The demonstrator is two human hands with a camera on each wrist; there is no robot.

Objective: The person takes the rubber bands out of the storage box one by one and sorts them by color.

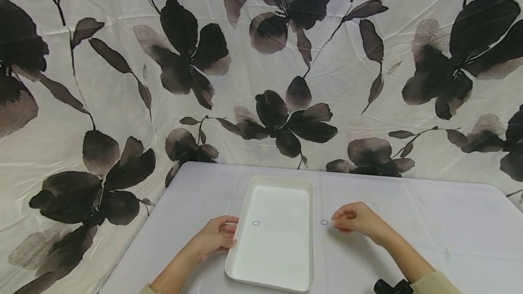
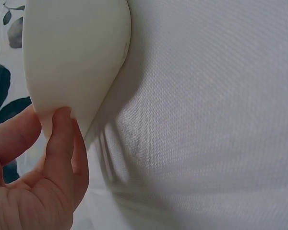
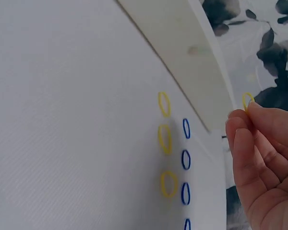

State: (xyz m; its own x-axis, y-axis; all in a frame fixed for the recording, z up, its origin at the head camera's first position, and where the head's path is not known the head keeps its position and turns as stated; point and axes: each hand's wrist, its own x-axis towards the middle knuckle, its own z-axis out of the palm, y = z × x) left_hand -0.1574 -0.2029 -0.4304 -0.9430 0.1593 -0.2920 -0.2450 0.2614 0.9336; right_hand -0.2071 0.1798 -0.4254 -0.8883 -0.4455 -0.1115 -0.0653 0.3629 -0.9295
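Observation:
A white rectangular tray (image 1: 269, 235) lies lengthwise on the table. My left hand (image 1: 216, 237) grips its left edge; in the left wrist view, thumb and fingers pinch the tray wall (image 2: 77, 57). One thin blue ring (image 1: 256, 223) rests inside the tray, toward its left side. To the right of the tray, my right hand (image 1: 361, 222) pinches a thin yellow ring (image 3: 248, 100) between thumb and fingertips. Another blue ring (image 1: 324, 222) lies just left of that hand. On the cloth in the right wrist view, three yellow rings (image 3: 170, 195) line up beside several blue rings (image 3: 186, 148).
White cloth covers the table (image 1: 461, 226). Behind it hangs a white curtain (image 1: 241, 76) printed with dark flowers. A black object (image 1: 392, 286) sits by the right forearm at the front edge of the view.

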